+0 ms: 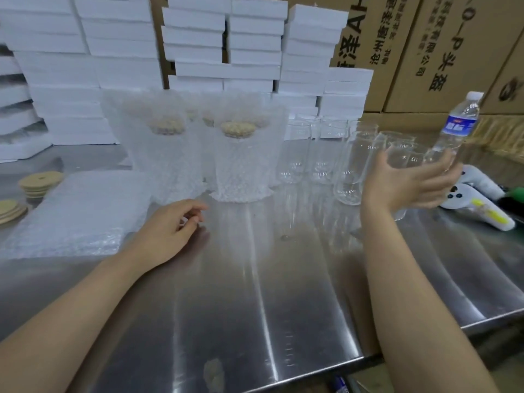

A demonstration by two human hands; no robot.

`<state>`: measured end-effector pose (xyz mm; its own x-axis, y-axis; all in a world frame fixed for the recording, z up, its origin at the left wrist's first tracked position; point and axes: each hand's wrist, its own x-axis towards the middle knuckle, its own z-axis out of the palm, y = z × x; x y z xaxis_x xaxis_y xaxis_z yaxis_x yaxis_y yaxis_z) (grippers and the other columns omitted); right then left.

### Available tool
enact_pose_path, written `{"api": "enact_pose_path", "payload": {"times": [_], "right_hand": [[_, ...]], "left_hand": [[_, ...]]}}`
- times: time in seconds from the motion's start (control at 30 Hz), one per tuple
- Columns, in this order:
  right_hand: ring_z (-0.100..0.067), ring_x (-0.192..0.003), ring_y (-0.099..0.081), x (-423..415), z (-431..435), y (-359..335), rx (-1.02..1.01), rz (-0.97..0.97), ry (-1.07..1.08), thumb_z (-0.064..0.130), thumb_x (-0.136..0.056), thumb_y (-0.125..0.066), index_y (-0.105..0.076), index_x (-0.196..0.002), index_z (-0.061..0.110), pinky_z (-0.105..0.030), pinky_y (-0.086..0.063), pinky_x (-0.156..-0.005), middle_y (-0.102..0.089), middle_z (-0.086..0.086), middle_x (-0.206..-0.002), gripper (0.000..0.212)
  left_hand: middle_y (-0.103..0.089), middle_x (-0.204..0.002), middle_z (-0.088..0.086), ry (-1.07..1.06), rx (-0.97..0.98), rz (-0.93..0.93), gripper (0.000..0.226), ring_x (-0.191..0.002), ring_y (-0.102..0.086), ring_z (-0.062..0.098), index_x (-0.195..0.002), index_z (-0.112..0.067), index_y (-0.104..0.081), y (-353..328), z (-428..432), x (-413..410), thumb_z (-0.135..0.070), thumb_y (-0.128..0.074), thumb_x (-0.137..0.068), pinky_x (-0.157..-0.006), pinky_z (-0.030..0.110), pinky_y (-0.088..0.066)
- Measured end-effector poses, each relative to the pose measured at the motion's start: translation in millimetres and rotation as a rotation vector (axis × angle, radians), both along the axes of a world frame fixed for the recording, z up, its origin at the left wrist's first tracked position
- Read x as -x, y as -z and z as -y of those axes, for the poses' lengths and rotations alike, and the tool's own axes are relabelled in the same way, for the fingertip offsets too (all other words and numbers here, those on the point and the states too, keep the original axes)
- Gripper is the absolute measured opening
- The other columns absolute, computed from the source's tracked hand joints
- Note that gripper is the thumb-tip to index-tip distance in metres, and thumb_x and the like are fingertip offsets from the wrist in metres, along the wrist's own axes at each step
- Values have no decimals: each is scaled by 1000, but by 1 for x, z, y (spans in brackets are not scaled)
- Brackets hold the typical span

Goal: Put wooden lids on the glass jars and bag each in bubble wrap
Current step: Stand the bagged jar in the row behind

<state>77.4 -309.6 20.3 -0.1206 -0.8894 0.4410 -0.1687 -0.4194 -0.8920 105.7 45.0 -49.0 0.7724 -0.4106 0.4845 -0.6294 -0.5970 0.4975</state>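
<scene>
My right hand (405, 188) is curled round a clear glass jar (404, 157) at the right of the steel table, thumb on its left side and fingers on its right. Several more empty glass jars (320, 148) stand behind and to the left of it; the nearest one (354, 171) is just left of my thumb. Several lidded jars in bubble-wrap bags (241, 163) stand in the middle. Two stacks of round wooden lids (39, 181) lie at the far left beside a pile of flat bubble-wrap bags (82, 214). My left hand (170, 231) rests on the table, fingers loosely curled, holding nothing.
A water bottle (456, 129) stands just behind my right fingers. A white handheld device (476, 199) lies at the right edge. White foam boxes (255, 46) and cardboard cartons (425, 52) are stacked along the back. The table's front edge (312, 373) runs close to me.
</scene>
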Motion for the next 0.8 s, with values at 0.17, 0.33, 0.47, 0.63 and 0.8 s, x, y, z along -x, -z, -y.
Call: {"api": "enact_pose_path", "payload": {"times": [0.17, 0.33, 0.47, 0.63, 0.8], "right_hand": [[-24, -149, -16, -8, 12, 12, -172, -44, -186, 48, -77, -71, -20, -152, 19, -49, 4, -118, -28, -4, -156, 95], [-24, -123, -44, -5, 3, 13, -145, 8, -167, 33, -70, -72, -30, -147, 17, -38, -20, -111, -33, -8, -142, 88], [-27, -112, -49, 1, -26, 4, -85, 217, -99, 24, -64, -70, -42, -141, 12, -40, -36, -101, -40, -12, -131, 82], [-13, -111, -49, 0, -70, -9, 197, 462, -300, 33, -65, -80, -45, -139, 7, -26, -45, -95, -38, -4, -127, 85], [-8, -98, -52, 10, -132, 3, 302, 390, -981, 46, -70, -78, -38, -140, 20, -18, -45, -84, -40, 2, -118, 85]], "left_hand": [[-64, -94, -16, 2, -6, -10, 31, -92, -60, 0, -113, -26, -61, 1, -1, -1, -5, -53, -93, -79, 11, -40], [-64, -94, -16, -4, -16, -15, 30, -93, -59, -1, -114, -22, -63, 1, -1, -1, -4, -53, -93, -78, 9, -40], [-64, -94, -15, 12, -8, -11, 29, -92, -60, 2, -113, -21, -63, 0, 0, 2, -3, -53, -93, -78, 7, -40], [-64, -96, -9, -2, -16, -23, 28, -93, -60, 7, -116, -15, -63, -3, 1, 6, -3, -53, -93, -80, 10, -40], [-58, -113, -6, 32, 115, -16, 32, -101, -54, -2, -127, -19, -54, -13, 12, 20, -26, -54, -95, -85, 16, -44]]}}
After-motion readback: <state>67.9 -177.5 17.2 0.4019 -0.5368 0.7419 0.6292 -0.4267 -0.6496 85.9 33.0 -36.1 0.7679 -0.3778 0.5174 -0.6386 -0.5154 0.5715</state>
